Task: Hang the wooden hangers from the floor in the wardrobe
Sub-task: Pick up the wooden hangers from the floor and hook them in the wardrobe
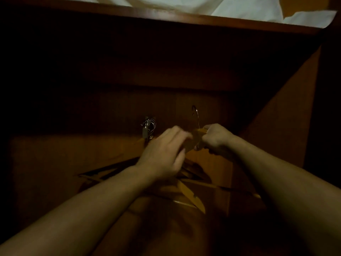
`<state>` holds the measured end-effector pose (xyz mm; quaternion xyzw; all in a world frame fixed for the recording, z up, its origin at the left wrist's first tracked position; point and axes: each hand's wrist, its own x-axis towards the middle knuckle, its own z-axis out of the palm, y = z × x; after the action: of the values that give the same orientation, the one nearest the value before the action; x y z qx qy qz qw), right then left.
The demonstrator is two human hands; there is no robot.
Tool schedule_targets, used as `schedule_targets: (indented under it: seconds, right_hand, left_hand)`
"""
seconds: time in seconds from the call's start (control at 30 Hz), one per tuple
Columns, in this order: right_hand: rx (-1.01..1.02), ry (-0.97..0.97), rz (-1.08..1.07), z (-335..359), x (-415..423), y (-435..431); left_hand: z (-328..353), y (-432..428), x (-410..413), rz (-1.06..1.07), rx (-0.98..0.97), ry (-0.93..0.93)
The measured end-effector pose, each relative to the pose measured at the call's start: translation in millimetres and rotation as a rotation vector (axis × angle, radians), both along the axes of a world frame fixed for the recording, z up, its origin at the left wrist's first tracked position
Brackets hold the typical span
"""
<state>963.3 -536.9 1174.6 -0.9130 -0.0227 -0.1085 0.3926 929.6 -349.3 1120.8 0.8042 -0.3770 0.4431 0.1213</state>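
**Figure. Wooden hanger held over the pile, head view.** The held hanger (pixel 196 140) is light and rigid. Its varnished wood is probably smooth enough to slip in a loose grasp, and its thin wire hook (pixel 196 115) is the one part likely to turn or bend. The best purchase is judged to be at the neck, where the two arms meet under the hook. A grip there leaves the hook free to go over a rail and stops the arms swinging.

The right hand (pixel 215 139) takes hold at about that place, its fingers curled tight round the wood just below the hook. The left hand (pixel 162 152) is blurred. Its fingers reach to the hanger's left arm and seem loosely bent, but whether they clasp the wood or only touch it cannot be told.

The held hanger is golden-brown, with a flat, gently curved arm and a bright metal hook that points up and away from the person. It is lifted clear of the floor panel (pixel 46 163), above the panel's middle.

The loose hangers (pixel 190 197) lie crossed over one another on that panel, from its middle towards the near edge, partly hidden under both forearms. They have the same wood, and one shows a notched shoulder. No rail is in view.

A small padlock (pixel 145 131) on a ring of keys hangs by the far edge, left of the hands. White cloth (pixel 239 8) lies above a dark shelf edge (pixel 166 14) at the top.
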Motion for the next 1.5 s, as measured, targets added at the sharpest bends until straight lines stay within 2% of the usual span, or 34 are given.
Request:
schedule_targets:
  seconds: [0.07, 0.17, 0.27, 0.33, 0.5, 0.63, 0.97, 1.1, 1.17, 1.33, 1.43, 1.5]
  right_hand:
    - [0.010, -0.033, 0.016, -7, 7, 2]
    - [0.028, -0.057, 0.046, -12, 14, 0]
    - [0.024, -0.034, 0.053, -13, 17, -7]
    - [0.033, -0.040, 0.066, -15, 19, -11]
    - [0.064, -0.045, 0.120, -19, 24, -13]
    - [0.082, -0.028, 0.144, -19, 29, -15]
    - [0.110, 0.001, 0.161, -22, 44, -12]
    - [0.135, 0.024, 0.181, -21, 49, -8]
    - [0.125, 0.036, 0.213, -20, 51, -6]
    - [0.142, 0.092, 0.314, -25, 63, 6]
    - [0.152, 0.116, 0.381, -28, 69, 15]
    - [0.188, 0.138, 0.416, -29, 72, 21]
  left_hand:
    - [20, -25, -1, -0.115, -0.132, 0.039]
    - [57, -51, 3, -0.130, -0.149, 0.230]
    - [94, -54, 17, 0.078, -0.061, 0.445]
    - [108, -48, 22, 0.199, -0.009, 0.515]
    - [110, -41, 30, 0.260, 0.051, 0.384]
    - [109, -37, 36, 0.207, 0.046, 0.467]
    - [101, -42, 49, 0.294, -0.032, 0.329]
    - [105, -39, 50, 0.345, -0.018, 0.367]
    - [114, -31, 47, 0.343, -0.087, 0.389]
    - [136, 39, 45, 0.487, -0.499, 0.429]
    - [118, 94, 47, 0.536, -0.591, 0.545]
    - [95, 118, 49, 0.559, -0.552, 0.681]
